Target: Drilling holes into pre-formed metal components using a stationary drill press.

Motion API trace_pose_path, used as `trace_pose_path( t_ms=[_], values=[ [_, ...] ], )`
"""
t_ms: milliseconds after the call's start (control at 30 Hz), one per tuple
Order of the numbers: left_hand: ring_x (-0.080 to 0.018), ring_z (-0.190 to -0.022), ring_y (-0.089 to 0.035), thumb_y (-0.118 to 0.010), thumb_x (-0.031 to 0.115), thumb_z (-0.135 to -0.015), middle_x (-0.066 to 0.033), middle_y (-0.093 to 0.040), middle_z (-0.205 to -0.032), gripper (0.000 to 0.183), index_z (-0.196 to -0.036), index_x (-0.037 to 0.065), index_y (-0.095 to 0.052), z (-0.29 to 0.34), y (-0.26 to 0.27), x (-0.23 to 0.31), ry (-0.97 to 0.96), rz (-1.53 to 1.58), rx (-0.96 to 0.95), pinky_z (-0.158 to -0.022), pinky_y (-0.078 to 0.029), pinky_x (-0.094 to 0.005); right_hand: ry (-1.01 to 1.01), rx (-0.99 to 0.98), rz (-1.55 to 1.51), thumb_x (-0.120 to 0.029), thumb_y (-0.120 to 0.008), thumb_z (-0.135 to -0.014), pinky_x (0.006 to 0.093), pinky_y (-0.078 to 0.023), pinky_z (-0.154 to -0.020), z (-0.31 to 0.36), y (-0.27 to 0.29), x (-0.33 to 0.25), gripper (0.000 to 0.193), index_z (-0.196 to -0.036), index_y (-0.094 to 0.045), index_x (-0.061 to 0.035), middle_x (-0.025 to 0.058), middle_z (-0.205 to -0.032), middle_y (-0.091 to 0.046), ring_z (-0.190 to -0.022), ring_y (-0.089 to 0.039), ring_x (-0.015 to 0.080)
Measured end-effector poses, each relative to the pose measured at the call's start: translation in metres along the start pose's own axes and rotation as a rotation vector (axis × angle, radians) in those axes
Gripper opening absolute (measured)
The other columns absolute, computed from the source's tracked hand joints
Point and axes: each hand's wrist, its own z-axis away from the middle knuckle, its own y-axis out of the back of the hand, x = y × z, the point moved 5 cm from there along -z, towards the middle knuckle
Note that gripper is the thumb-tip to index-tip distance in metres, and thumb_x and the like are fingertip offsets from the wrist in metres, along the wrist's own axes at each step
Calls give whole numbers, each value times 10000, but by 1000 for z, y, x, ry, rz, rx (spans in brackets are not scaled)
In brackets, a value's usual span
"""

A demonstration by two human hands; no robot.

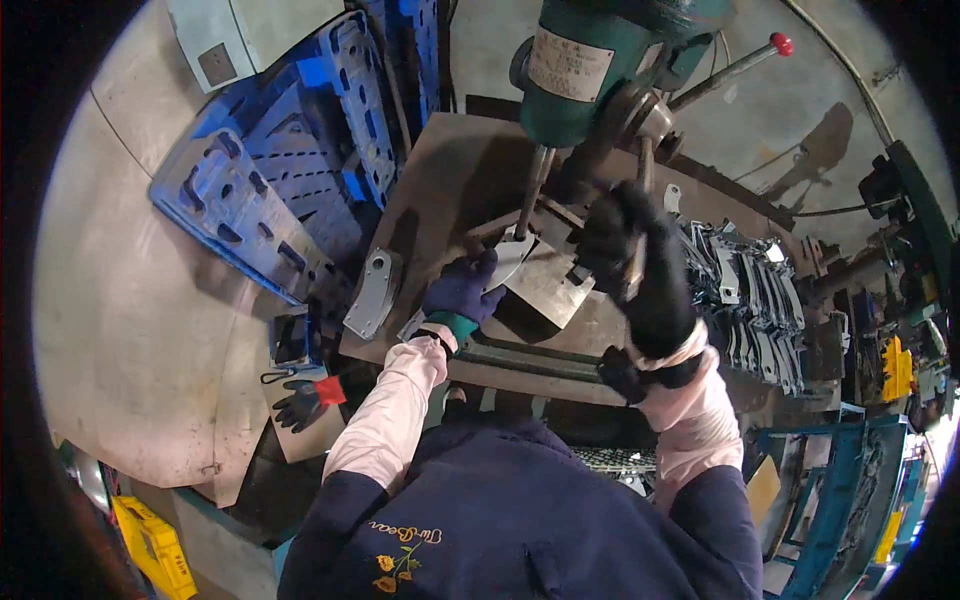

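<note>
My left hand [462, 288], in a purple glove with a green cuff, grips the near end of a flat curved metal plate [510, 260]. The plate's far end lies under the spindle tool [534, 195] of a green drill press [570, 80]. Beneath the plate is a bare metal fixture block [556, 290] on the machine table. My right hand [640, 255], black-gloved and a little blurred, is closed around a feed lever [646, 165] of the press. Whether the tool touches the plate I cannot tell.
Similar plates [375, 290] lie left of my left hand; rows of metal parts [745, 300] cover the table's right side. Blue plastic pallets [240, 210] stand at the left. Another lever with a red knob [780, 43] sticks out upper right. A spare glove [300, 405] rests lower left.
</note>
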Motion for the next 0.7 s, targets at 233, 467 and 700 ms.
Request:
trace_pose_path(
  t_ms=[233, 467, 700],
  values=[
    [-402, -1085, -570, -672, 400, -824, -191, -584, -1260, 697, -1415, 125, -428, 7, 16, 3, -51, 110, -19, -906, -464, -488, 317, 2, 425, -147, -453, -992, 259, -403, -742, 1, -33, -71, 99, -1026, -463, -55, -16, -815, -455, -739, -452, 84],
    [-393, -1048, -573, -701, 365, -798, -202, -597, -1122, 695, -1414, 173, -441, 83, 60, -30, -117, 191, 166, -828, -496, -474, -222, -410, -491, -277, -450, -1003, 231, -360, -619, -18, -20, -60, 217, -892, -487, -95, -55, -682, -425, -623, -398, 81],
    [-325, -1224, -505, -727, 383, -769, -177, -485, -1393, 788, -1451, 175, -391, 148, 59, -89, 341, 15, -68, -968, -439, -425, -286, -415, -446, -336, -457, -1000, 229, -364, -590, -22, -12, -58, 258, -885, -504, -111, -46, -669, -436, -635, -416, 89]
  ],
)
